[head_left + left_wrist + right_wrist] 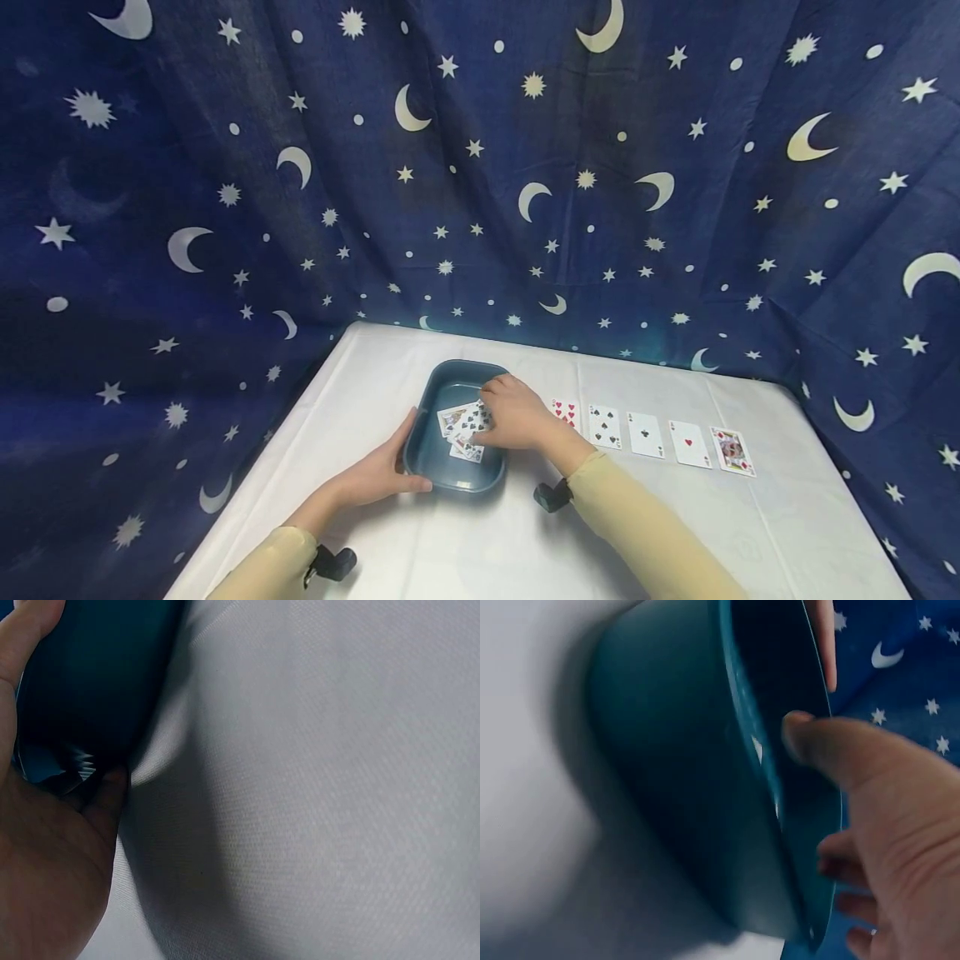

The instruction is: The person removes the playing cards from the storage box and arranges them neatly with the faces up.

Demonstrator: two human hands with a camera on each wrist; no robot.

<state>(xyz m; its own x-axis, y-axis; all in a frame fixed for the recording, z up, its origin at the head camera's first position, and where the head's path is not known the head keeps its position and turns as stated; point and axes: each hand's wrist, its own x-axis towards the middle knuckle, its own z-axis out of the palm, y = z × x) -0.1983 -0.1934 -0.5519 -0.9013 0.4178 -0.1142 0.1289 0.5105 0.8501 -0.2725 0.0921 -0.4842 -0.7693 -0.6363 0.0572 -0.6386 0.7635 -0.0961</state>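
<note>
Cards [474,421] in tray [442,475]; card row [645,435] to right.

Near side and left of the blue tray [454,477], the left sleeve [273,562] is plain pale yellow, with a softly rounded cuff that stops at the bare wrist; near side and right of the tray, the right sleeve [645,525] matches it in colour. At each cuff's inner side, nearer the tray's midline, sits a small black wrist unit, the left one [333,564] knobby and round-ended, the right one [553,497] blockier.
</note>
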